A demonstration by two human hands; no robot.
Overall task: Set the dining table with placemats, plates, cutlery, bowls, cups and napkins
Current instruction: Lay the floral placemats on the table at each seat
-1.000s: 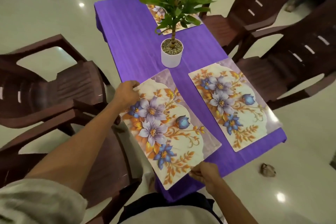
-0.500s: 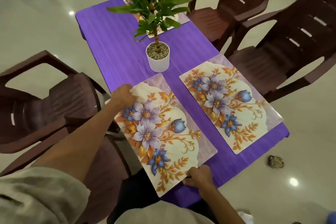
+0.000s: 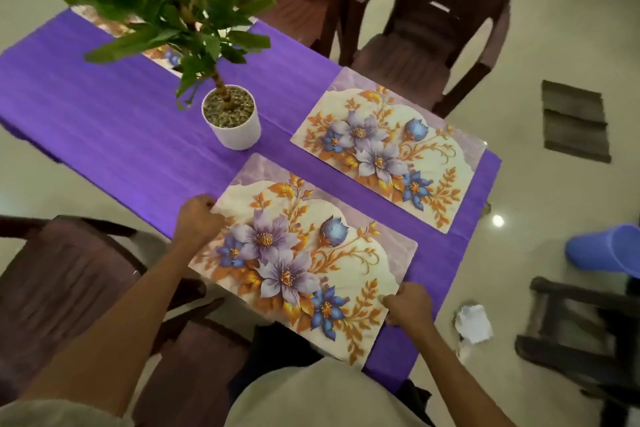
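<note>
Purple cloth covers the counter (image 3: 114, 121), and on it the near floral placemat (image 3: 304, 260) is held at two opposite short ends: left hand (image 3: 197, 218) curled over the far-left corner, right hand (image 3: 408, 305) pinching the near-right edge, fingers folded on the mat, nothing else in either hand. Hands are well apart with the mat spanning between them, likely so it can be squared and slid as one flat sheet. Mat's near long edge overhangs the counter edge toward the person, so judged as not yet in final spot; probably needs a push inward and a slight turn to match its neighbour. Second placemat (image 3: 388, 149) lies flat just beyond it, a strip of cloth showing between them, not touching, in front of a brown plastic chair (image 3: 426, 31), which fits one mat per seat. Third mat (image 3: 162, 55) is partly hidden behind the leaves at the far end. White pot with plant (image 3: 232, 121) stands mid-counter, close to the held mat's far corner, apart from it; a risk of nudging if the mat goes too far in. Another brown chair (image 3: 69, 281) sits just left of the person beside the left forearm. No plates, cutlery, bowls, cups or napkins visible on the counter, so task looks early, placemat stage. Blue bucket (image 3: 609, 250) lies on the floor at right, crumpled paper (image 3: 472, 322) nearby.
</note>
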